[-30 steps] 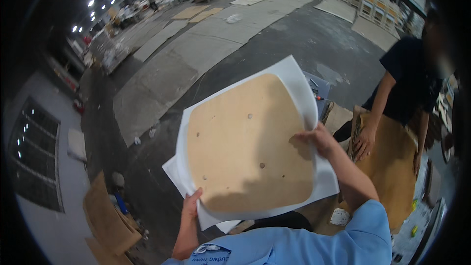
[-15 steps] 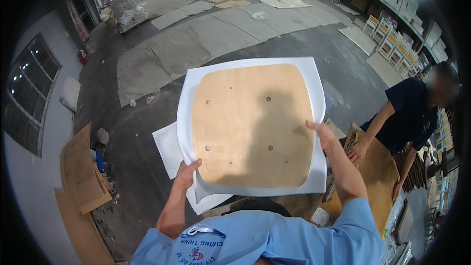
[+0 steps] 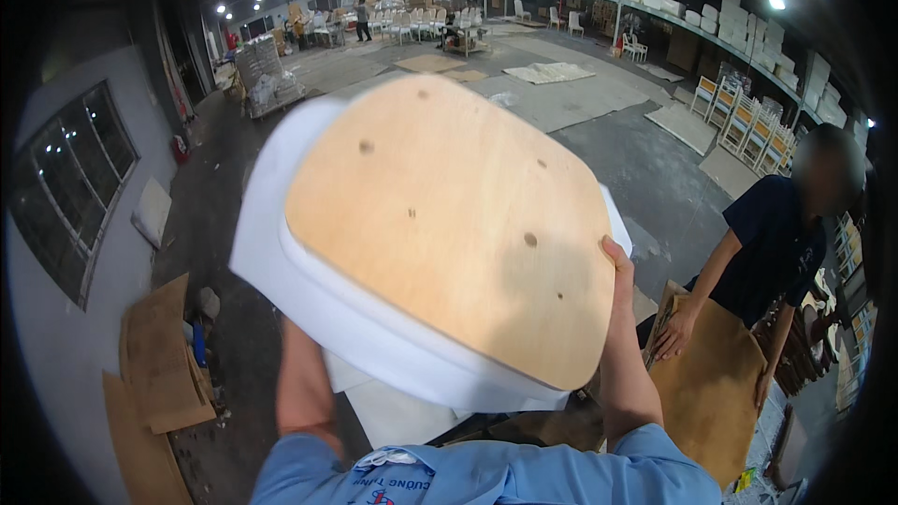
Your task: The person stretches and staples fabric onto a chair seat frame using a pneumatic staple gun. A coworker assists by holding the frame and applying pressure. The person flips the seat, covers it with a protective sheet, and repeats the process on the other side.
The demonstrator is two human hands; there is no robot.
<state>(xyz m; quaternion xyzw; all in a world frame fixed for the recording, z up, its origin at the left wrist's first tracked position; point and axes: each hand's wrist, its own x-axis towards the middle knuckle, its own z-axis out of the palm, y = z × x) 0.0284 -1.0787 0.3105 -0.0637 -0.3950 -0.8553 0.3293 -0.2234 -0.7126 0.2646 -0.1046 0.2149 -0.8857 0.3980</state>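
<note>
A rounded-square wooden seat panel [image 3: 449,215] with several drilled holes is held up in front of me, tilted and turned. Beneath it lies a layer of white padding or cloth [image 3: 267,201] that sticks out past its left and lower edges. My right hand [image 3: 617,266] grips the panel's right edge, its thumb at the top face. My left forearm [image 3: 304,379] goes up under the white layer at the lower left; that hand is hidden. Below the panel, more white sheet material [image 3: 398,411] shows near my body.
At right, a co-worker [image 3: 772,234] rests both hands on a brown-covered table [image 3: 702,365]. Flattened cardboard [image 3: 164,355] leans at left near a window wall. Grey floor sheets [image 3: 580,103] spread ahead. Stacked chairs [image 3: 739,122] and a shelf of white pieces stand at far right.
The panel and its white layer have been turned clockwise, tilted and raised. My left hand has passed out of sight underneath. The view has tipped up to show more of the hall.
</note>
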